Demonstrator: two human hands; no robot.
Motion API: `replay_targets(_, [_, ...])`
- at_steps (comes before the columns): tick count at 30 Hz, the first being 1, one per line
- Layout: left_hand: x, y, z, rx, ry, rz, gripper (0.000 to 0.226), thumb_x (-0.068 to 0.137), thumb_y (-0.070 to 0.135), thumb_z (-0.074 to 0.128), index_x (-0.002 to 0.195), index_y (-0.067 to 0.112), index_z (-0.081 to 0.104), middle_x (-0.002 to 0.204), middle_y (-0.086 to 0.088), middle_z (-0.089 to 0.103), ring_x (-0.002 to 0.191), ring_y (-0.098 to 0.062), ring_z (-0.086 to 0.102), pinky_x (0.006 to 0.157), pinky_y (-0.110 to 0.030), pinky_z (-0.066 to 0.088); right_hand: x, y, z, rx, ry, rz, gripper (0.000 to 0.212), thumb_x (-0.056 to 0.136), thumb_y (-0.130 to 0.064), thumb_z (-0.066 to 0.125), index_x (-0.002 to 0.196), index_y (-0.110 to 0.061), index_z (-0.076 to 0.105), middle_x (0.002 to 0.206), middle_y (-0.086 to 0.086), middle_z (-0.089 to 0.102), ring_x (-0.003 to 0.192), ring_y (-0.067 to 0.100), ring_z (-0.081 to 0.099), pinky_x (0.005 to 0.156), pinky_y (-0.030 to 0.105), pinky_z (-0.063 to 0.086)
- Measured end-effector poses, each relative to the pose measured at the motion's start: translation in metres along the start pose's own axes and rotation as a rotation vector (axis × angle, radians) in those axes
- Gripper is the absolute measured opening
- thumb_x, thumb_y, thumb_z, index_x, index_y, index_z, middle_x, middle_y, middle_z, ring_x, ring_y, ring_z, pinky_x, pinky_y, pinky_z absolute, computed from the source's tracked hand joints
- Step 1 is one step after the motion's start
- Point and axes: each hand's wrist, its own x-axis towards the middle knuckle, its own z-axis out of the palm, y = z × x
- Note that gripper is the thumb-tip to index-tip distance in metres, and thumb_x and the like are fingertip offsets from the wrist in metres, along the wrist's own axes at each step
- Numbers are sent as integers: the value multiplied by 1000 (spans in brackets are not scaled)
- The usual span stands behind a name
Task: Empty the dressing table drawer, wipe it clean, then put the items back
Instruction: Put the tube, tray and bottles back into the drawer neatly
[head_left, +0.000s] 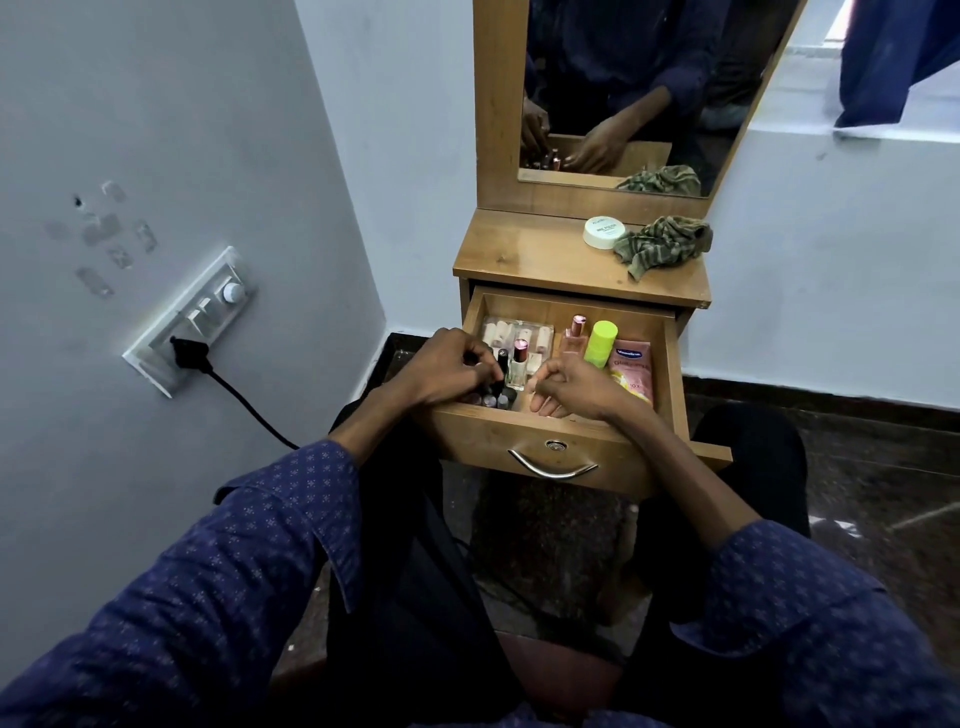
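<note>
Head view: A grey-white walled corner is occupied by a narrow wooden dressing table (519, 254) with a tall mirror (639, 78). On its top, at the far right, a round white jar (601, 232) is seen touching a crumpled green striped cloth (662, 244). The wooden drawer with a metal handle (545, 447) is pulled out. Inside are stored a clear plastic case (511, 332), a pink-capped perfume bottle (574, 338), a lime-green tube (601, 344) and a pink Vaseline sachet (631, 371). The left hand (441, 371) is curled around small dark nail polish bottles (498, 387) at the near left. The right hand (576, 387) is loosely curled inside the drawer; whether anything is held cannot be told.
</note>
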Motion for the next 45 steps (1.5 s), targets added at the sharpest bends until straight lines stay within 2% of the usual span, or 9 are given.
replay_targets(4, [0,2,6,-20,5,4,26,95,14,62,87,22,85,85,11,79,81,5,71,76,-11,50,14,5,10,-221,-86,48,22,99,-5,58,89,-18,72,100,6,77,92,19,69,92,37,56])
replay_targets(8, [-1,3,13,-7,12,5,27,94,13,62,85,24,85,84,11,79,81,1,72,75,-12,50,17,-3,17,-162,-101,22,21,98,-2,59,91,-18,71,92,0,72,82,9,61,79,25,49])
replay_targets(19, [6,22,29,32,54,139,23,88,14,63,84,23,84,88,11,79,86,-4,68,78,-22,52,-2,-2,-6,-375,-223,15,18,105,-13,55,101,-19,71,97,-7,67,89,6,57,91,29,46])
replay_targets(24, [13,48,59,140,-111,233,20,89,14,63,92,21,82,92,8,76,86,-8,66,82,-32,57,-25,8,-35,-573,-330,141,33,110,-18,44,82,-28,59,88,-12,58,90,11,52,87,30,42])
replay_targets(27, [21,56,80,171,-227,221,20,93,13,61,96,20,80,92,5,75,84,-10,67,81,-35,59,-38,8,-47,-596,-348,190,23,110,-23,44,97,-24,62,99,-7,60,101,14,53,88,30,40])
replay_targets(33, [45,77,105,138,-335,108,20,92,5,60,97,9,79,101,-7,78,96,-22,71,89,-36,58,-49,13,-52,-666,-227,174,23,106,-15,48,84,-19,55,103,8,59,95,22,53,81,31,39])
replay_targets(38, [60,86,116,82,-320,-30,15,92,3,61,83,12,69,104,-20,75,100,-33,69,85,-38,56,-50,19,-57,-623,-131,151,14,100,-8,58,111,-8,68,105,4,67,99,21,62,86,30,51])
replay_targets(42, [68,80,120,24,-364,-108,18,95,4,63,81,14,69,95,-16,73,79,-22,64,71,-31,53,-52,26,-62,-413,-91,132,22,94,5,61,94,-14,71,95,4,76,94,18,72,88,31,59])
replay_targets(45, [68,79,122,-52,-432,-159,23,92,-2,67,77,16,68,77,-5,64,64,-14,52,56,-26,41,-57,31,-63,-310,-15,110,20,98,4,55,102,-8,71,94,9,78,88,21,76,77,31,61])
